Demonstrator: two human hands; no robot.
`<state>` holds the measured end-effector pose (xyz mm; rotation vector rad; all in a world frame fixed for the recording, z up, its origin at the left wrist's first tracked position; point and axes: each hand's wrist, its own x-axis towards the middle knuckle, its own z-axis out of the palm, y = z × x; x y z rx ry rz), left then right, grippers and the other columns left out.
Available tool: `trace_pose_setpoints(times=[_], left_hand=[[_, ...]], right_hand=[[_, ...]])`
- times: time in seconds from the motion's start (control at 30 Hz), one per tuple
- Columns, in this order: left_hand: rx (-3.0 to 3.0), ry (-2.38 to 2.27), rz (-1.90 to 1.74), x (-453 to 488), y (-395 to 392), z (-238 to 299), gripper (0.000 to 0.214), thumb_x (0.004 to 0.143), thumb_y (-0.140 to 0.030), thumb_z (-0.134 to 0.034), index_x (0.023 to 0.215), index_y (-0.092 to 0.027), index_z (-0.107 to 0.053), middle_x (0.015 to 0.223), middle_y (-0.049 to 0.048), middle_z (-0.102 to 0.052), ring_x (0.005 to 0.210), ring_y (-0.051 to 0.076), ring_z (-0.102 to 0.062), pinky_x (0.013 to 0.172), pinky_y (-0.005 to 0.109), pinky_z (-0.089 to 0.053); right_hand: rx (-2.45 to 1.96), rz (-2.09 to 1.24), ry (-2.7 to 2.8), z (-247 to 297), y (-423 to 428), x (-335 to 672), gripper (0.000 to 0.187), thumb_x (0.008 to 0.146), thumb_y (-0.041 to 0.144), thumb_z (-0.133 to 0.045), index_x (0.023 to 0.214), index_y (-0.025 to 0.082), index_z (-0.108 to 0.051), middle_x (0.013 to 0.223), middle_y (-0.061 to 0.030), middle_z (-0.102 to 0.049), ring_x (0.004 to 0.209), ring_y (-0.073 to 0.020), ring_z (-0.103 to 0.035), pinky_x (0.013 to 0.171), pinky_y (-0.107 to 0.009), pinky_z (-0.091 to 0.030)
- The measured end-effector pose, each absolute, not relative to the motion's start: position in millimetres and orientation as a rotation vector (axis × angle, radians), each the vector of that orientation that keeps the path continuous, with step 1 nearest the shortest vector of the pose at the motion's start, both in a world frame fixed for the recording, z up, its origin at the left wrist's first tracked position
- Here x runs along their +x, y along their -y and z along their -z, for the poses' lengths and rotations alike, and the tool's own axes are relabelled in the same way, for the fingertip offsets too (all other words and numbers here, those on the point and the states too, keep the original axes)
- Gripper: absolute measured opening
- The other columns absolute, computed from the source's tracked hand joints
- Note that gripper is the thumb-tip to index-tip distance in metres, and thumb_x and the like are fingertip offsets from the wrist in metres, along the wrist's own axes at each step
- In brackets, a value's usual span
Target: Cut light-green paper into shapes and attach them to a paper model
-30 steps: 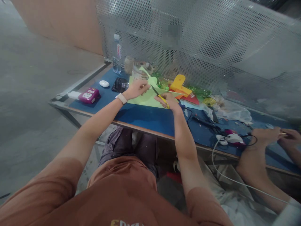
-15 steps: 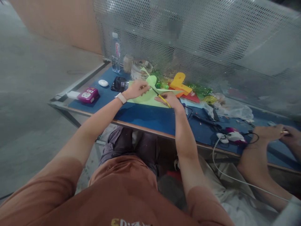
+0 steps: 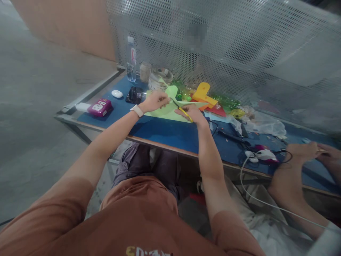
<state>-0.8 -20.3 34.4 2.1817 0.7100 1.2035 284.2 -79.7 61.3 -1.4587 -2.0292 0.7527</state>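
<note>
My right hand (image 3: 193, 113) is closed round a pair of scissors (image 3: 187, 114) with yellow handles. Their dark blades point up and left toward my other hand. With a white band at its wrist, my left hand (image 3: 156, 101) pinches light green paper (image 3: 165, 112) beside the blade tips. A curled, cut part of the green paper rises just beyond the fingers. Whether the blades are closed on the paper I cannot tell. Past my right hand lies a yellow-orange cut shape (image 3: 204, 95) on a red sheet (image 3: 218, 110).
A water bottle (image 3: 131, 59), a round clear container (image 3: 160, 79) and a purple packet (image 3: 100, 107) stand on the blue table (image 3: 162, 131). A perforated metal panel (image 3: 226, 46) closes the back. Cables, clear plastic (image 3: 269, 124) and a co-worker's hands (image 3: 306, 151) are at the right.
My hands, the scissors and the green paper keep almost the same place. The co-worker's hands at the right have shifted slightly.
</note>
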Motion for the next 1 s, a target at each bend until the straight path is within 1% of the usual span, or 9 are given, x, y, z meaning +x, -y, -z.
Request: trace_pose_setpoints(times=[0.1,0.2,0.33,0.43,0.5,0.6,0.73,0.83,1.0], left_hand=[[2.143,-0.68,-1.216,-0.6,18.3,-32.0,0.059,0.12,-0.061,-0.085,0.079,-0.02,-0.073,0.066,0.0042,-0.076,0.054,0.012,-0.068,0.058,0.023,-0.056],[2.055,-0.612,-1.218,2.4,19.5,-31.1,0.065,0.119,-0.073,-0.083,0.082,-0.02,-0.074,0.072,0.0076,-0.081,0.054,0.013,-0.072,0.054,0.023,-0.055],[1.939,-0.568,-1.248,10.3,26.1,-32.0,0.068,0.115,-0.082,-0.084,0.089,-0.02,-0.074,0.078,0.0083,-0.083,0.056,0.014,-0.075,0.053,0.024,-0.057],[1.862,-0.607,-1.317,17.1,29.4,-30.9,0.065,0.116,-0.083,-0.083,0.095,-0.022,-0.073,0.079,0.0054,-0.082,0.055,0.012,-0.072,0.054,0.024,-0.057],[1.832,-0.642,-1.36,21.4,30.4,-29.8,0.064,0.118,-0.083,-0.08,0.096,-0.023,-0.072,0.08,0.004,-0.081,0.054,0.012,-0.071,0.054,0.026,-0.057],[1.795,-0.685,-1.408,27.2,32.7,-30.0,0.066,0.119,-0.085,-0.076,0.095,-0.024,-0.069,0.079,0.0027,-0.079,0.056,0.013,-0.07,0.055,0.027,-0.056],[1.73,-0.695,-1.444,32.0,35.3,-31.8,0.068,0.118,-0.087,-0.076,0.093,-0.025,-0.066,0.076,0.0002,-0.075,0.056,0.012,-0.068,0.053,0.026,-0.052],[1.709,-0.692,-1.457,31.8,32.1,-29.7,0.067,0.118,-0.085,-0.077,0.09,-0.025,-0.065,0.073,-0.0012,-0.071,0.056,0.012,-0.067,0.054,0.026,-0.052],[1.823,-0.682,-1.466,24.6,25.3,-25.8,0.063,0.12,-0.081,-0.078,0.09,-0.026,-0.065,0.07,-0.0032,-0.064,0.056,0.012,-0.064,0.056,0.027,-0.053]], right_hand=[[-1.423,-0.776,2.013,-56.4,76.9,285.5,0.086,0.093,0.088,-0.104,0.067,0.029,-0.047,0.057,0.0043,-0.042,0.058,-0.0147,-0.038,0.057,-0.036,-0.031],[-1.351,-0.8,1.945,-47.2,71.6,280.4,0.086,0.1,0.091,-0.096,0.065,0.028,-0.05,0.054,0.0036,-0.046,0.054,-0.0124,-0.039,0.056,-0.034,-0.032],[-1.316,-0.765,1.769,-36.7,67.0,260.0,0.085,0.098,0.088,-0.099,0.064,0.029,-0.05,0.053,0.0034,-0.047,0.05,-0.0132,-0.042,0.052,-0.032,-0.034],[-1.352,-0.79,1.703,-33.7,67.6,244.1,0.081,0.1,0.082,-0.102,0.067,0.029,-0.049,0.056,0.0035,-0.048,0.05,-0.0138,-0.045,0.05,-0.032,-0.037],[-1.36,-0.815,1.681,-33.0,68.7,237.5,0.081,0.102,0.081,-0.101,0.067,0.028,-0.05,0.056,0.0028,-0.049,0.05,-0.0139,-0.046,0.049,-0.032,-0.037],[-1.376,-0.82,1.674,-30.9,68.9,233.9,0.082,0.103,0.085,-0.097,0.066,0.028,-0.052,0.056,0.0017,-0.05,0.051,-0.015,-0.048,0.048,-0.032,-0.039],[-1.374,-0.759,1.691,-25.0,66.4,233.8,0.085,0.103,0.092,-0.093,0.065,0.029,-0.05,0.055,0.0012,-0.048,0.051,-0.0164,-0.049,0.049,-0.033,-0.04],[-1.339,-0.724,1.717,-22.2,65.6,234.7,0.086,0.103,0.097,-0.089,0.064,0.03,-0.052,0.054,0.0002,-0.049,0.053,-0.0176,-0.048,0.051,-0.035,-0.039],[-1.373,-0.656,1.764,-27.7,67.8,242.3,0.091,0.096,0.104,-0.088,0.063,0.029,-0.048,0.052,0.0022,-0.046,0.053,-0.0164,-0.044,0.053,-0.035,-0.035]])
